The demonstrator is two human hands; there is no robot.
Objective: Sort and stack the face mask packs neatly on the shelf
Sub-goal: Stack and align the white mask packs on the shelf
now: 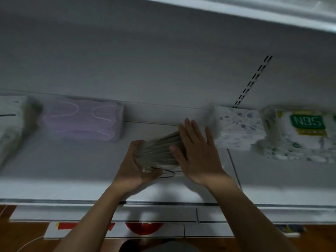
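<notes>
A grey pack of face masks lies tilted on the white shelf, between my two hands. My left hand grips its left end with curled fingers and thumb. My right hand lies flat against the pack's right side with fingers straight. To the left rests a lilac mask pack, and a white pack sits at the far left edge. On the right stand a speckled white pack and a pack labelled N95.
The shelf's back wall carries a slotted upright rail. Another shelf overhangs at the top. Below the shelf's front edge are lower white shelves with a red item and a wooden floor.
</notes>
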